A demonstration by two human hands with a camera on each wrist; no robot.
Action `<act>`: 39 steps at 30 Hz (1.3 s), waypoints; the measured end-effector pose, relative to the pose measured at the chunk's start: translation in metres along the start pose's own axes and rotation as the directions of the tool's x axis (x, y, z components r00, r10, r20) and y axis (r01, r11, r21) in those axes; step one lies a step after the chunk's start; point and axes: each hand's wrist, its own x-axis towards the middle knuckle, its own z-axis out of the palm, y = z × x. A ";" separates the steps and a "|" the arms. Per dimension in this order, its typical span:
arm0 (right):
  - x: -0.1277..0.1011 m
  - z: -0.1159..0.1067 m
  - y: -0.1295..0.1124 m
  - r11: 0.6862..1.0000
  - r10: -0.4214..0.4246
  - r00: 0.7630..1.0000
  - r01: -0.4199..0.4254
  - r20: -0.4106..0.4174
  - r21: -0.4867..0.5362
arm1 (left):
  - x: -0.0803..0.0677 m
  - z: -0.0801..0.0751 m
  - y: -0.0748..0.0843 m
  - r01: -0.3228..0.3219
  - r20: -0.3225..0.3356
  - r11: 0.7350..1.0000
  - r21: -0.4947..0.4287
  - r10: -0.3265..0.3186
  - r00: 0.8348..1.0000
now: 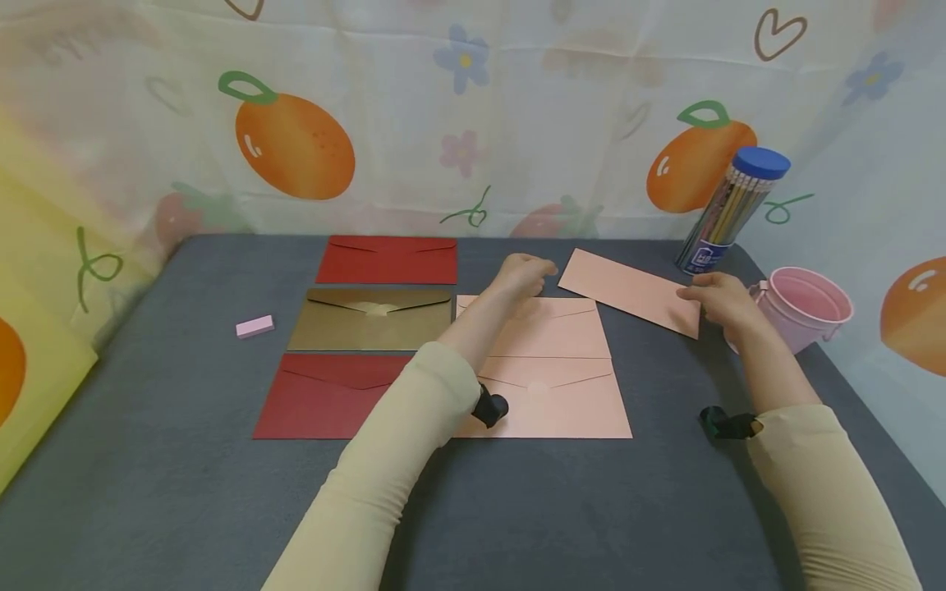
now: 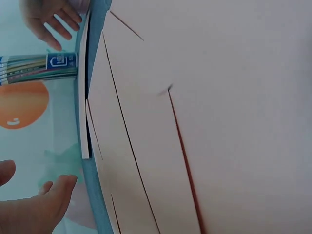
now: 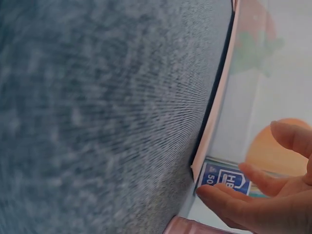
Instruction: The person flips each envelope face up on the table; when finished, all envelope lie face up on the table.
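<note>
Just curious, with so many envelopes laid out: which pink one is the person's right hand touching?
The far pink envelope, lying askew and plain side up beside the pencil tube. The right hand touches its right end; the other two pink ones lie straight, flaps up.

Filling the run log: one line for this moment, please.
left hand: open, by pink envelope | right hand: open, touching its right edge

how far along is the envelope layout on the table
Done: two red envelopes and a gold envelope lie in a column, with two pink envelopes stacked beside them. In hand: the right hand touches a third pink envelope, which lies askew; the left hand rests near it. Left: that envelope is not yet squared up.
</note>
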 end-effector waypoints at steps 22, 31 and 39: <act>0.006 0.005 0.004 0.999 0.035 0.999 -0.035 0.010 -0.026 | 0.020 0.024 -0.005 -0.043 0.144 0.992 0.121 0.025 0.989; 0.007 0.005 0.003 0.995 0.055 0.998 -0.055 0.003 -0.089 | 0.022 0.020 -0.005 -0.013 0.180 0.996 0.094 -0.004 0.984; 0.010 0.006 0.002 0.992 0.054 0.998 -0.055 -0.012 -0.117 | 0.021 0.022 -0.002 0.025 0.160 0.996 0.083 -0.038 0.986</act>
